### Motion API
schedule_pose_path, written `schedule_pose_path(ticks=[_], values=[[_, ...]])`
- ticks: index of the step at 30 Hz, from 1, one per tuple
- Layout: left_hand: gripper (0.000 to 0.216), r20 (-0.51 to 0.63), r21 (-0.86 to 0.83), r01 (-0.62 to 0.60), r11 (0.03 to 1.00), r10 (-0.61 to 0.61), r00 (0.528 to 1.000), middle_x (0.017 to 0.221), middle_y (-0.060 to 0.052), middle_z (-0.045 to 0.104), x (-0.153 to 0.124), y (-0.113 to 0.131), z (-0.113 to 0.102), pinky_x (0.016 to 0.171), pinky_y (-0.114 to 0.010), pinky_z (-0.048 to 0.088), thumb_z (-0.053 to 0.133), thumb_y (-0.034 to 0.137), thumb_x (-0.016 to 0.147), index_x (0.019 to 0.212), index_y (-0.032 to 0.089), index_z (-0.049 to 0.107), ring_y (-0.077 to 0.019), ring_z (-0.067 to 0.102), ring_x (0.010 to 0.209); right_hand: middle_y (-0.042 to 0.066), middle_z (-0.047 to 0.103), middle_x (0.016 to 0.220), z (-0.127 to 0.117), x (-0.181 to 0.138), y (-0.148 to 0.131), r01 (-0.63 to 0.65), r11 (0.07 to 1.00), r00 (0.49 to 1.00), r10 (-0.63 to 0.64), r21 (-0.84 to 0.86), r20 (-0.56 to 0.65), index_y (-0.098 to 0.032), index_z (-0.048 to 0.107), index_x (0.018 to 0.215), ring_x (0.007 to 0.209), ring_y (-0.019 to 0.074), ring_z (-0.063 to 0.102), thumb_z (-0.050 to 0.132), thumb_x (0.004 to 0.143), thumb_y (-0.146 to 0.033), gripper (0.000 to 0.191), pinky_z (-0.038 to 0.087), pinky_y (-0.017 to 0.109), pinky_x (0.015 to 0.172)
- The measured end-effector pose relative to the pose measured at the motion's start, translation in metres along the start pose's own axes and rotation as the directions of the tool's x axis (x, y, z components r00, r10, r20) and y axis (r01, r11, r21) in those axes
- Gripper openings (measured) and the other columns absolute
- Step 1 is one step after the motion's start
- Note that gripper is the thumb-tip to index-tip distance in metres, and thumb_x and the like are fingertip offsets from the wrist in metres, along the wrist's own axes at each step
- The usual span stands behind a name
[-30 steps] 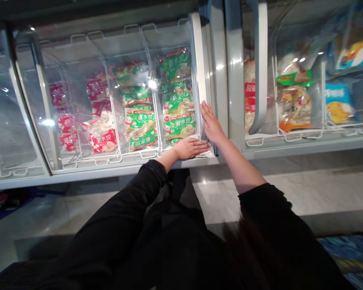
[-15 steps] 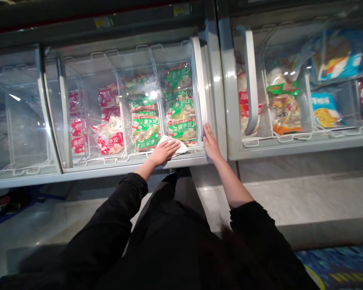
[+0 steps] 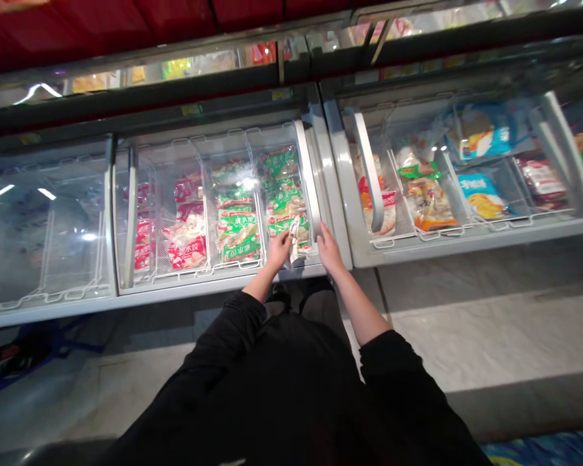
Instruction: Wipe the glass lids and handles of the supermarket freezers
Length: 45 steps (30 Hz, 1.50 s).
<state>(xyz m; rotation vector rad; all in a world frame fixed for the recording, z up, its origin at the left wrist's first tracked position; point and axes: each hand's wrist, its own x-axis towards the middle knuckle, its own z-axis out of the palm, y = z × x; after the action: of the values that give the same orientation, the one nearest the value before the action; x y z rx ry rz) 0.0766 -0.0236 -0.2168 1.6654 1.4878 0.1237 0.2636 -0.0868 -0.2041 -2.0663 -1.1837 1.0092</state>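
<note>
My left hand (image 3: 278, 252) pinches a folded white cloth (image 3: 295, 244) over the front right part of a freezer's glass lid. The cloth stands up from the fingers. My right hand (image 3: 329, 251) rests with fingers extended at the freezer's front right corner, beside the lower end of the long white lid handle (image 3: 309, 175). It holds nothing that I can see. Under the glass, green dumpling bags (image 3: 285, 188) lie stacked in a wire basket, with red bags (image 3: 187, 239) further left.
A second chest freezer (image 3: 412, 243) with a white handle (image 3: 369, 171) and assorted frozen bags adjoins on the right. Another glass lid (image 3: 43, 226) lies to the left. A blue-framed object (image 3: 43, 349) stands on the tiled floor at lower left.
My left hand has gone from lying flat on the cloth to gripping it, raised and bunched. My right hand stays by the handle's lower end. The view has shifted, showing more shelving behind.
</note>
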Motion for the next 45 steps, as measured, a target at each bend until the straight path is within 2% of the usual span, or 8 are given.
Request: schedule_pose_path(ticks=[4, 10, 17, 22, 27, 34, 41, 45], values=[[0.050, 0.000, -0.062, 0.039, 0.997, -0.039, 0.999, 0.147, -0.014, 0.068, 0.028, 0.045, 0.039, 0.113, -0.038, 0.052, 0.047, 0.023, 0.107, 0.157, 0.015, 0.050, -0.0225, 0.070, 0.129, 0.012, 0.049, 0.166, -0.021, 0.023, 0.004, -0.021, 0.999, 1.000, 0.022, 0.039, -0.004, -0.019, 0.046, 0.159, 0.156, 0.0203, 0.042, 0.043, 0.098, -0.027, 0.062, 0.030, 0.050, 0.131], [0.072, -0.091, -0.035, 0.142, 0.989, -0.145, 0.985, 0.169, -0.023, 0.039, 0.058, 0.095, 0.086, 0.129, -0.042, 0.033, 0.054, 0.018, 0.101, 0.166, 0.007, 0.027, -0.0285, 0.036, 0.160, 0.015, 0.050, 0.164, -0.055, 0.054, 0.031, -0.035, 0.991, 0.997, 0.027, 0.127, 0.067, -0.019, 0.039, 0.162, 0.145, 0.0242, 0.057, 0.042, 0.098, -0.026, 0.065, 0.045, 0.050, 0.123], [0.061, -0.256, -0.004, 0.404, 0.915, -0.392, 0.884, 0.158, -0.032, 0.048, 0.074, 0.127, 0.106, 0.119, -0.044, 0.044, 0.045, 0.018, 0.103, 0.159, 0.001, 0.030, -0.0346, 0.051, 0.149, 0.012, 0.057, 0.158, -0.094, 0.085, 0.048, -0.012, 0.982, 0.968, -0.036, 0.190, 0.249, -0.027, 0.040, 0.163, 0.128, 0.0260, 0.068, 0.046, 0.098, -0.026, 0.065, 0.051, 0.051, 0.117], [0.052, -0.290, 0.013, 0.509, 0.860, -0.484, 0.825, 0.149, -0.026, 0.058, 0.088, 0.142, 0.098, 0.112, -0.042, 0.049, 0.052, 0.024, 0.103, 0.152, 0.010, 0.040, -0.0337, 0.059, 0.141, 0.012, 0.058, 0.156, -0.109, 0.106, 0.048, 0.009, 0.982, 0.935, -0.076, 0.191, 0.345, -0.028, 0.040, 0.162, 0.125, 0.0256, 0.069, 0.047, 0.097, -0.026, 0.065, 0.052, 0.051, 0.115], [0.041, -0.268, 0.034, 0.524, 0.851, -0.497, 0.825, 0.136, -0.021, 0.069, 0.130, 0.148, 0.075, 0.105, -0.039, 0.053, 0.056, 0.026, 0.103, 0.142, 0.015, 0.050, -0.0316, 0.068, 0.130, 0.013, 0.060, 0.153, -0.102, 0.129, 0.050, 0.002, 0.986, 0.924, -0.067, 0.169, 0.378, -0.025, 0.041, 0.161, 0.123, 0.0262, 0.069, 0.046, 0.097, -0.025, 0.064, 0.052, 0.053, 0.114], [0.046, -0.291, 0.048, 0.481, 0.875, -0.448, 0.845, 0.145, -0.022, 0.063, 0.211, 0.158, 0.046, 0.110, -0.039, 0.052, 0.052, 0.028, 0.107, 0.149, 0.014, 0.044, -0.0304, 0.063, 0.137, 0.014, 0.061, 0.152, -0.089, 0.159, 0.043, -0.036, 0.986, 0.928, -0.029, 0.165, 0.371, -0.022, 0.046, 0.158, 0.121, 0.0251, 0.070, 0.046, 0.095, -0.022, 0.063, 0.049, 0.052, 0.117], [0.046, -0.280, -0.013, 0.453, 0.891, -0.438, 0.854, 0.142, -0.022, 0.064, 0.315, 0.165, 0.012, 0.112, -0.040, 0.050, 0.057, 0.033, 0.108, 0.147, 0.013, 0.043, -0.0300, 0.065, 0.134, 0.013, 0.060, 0.152, -0.080, 0.202, 0.019, 0.007, 0.991, 0.946, -0.051, 0.137, 0.321, -0.025, 0.045, 0.158, 0.128, 0.0246, 0.066, 0.043, 0.095, -0.017, 0.064, 0.051, 0.052, 0.118], [0.044, -0.312, 0.005, 0.427, 0.904, -0.404, 0.860, 0.143, -0.019, 0.064, 0.360, 0.162, 0.002, 0.111, -0.040, 0.051, 0.059, 0.031, 0.107, 0.146, 0.016, 0.045, -0.0310, 0.063, 0.136, 0.011, 0.050, 0.162, -0.069, 0.230, 0.006, 0.110, 0.992, 0.978, -0.118, 0.054, 0.173, -0.023, 0.042, 0.160, 0.152, 0.0240, 0.046, 0.039, 0.094, -0.012, 0.067, 0.034, 0.054, 0.132]])
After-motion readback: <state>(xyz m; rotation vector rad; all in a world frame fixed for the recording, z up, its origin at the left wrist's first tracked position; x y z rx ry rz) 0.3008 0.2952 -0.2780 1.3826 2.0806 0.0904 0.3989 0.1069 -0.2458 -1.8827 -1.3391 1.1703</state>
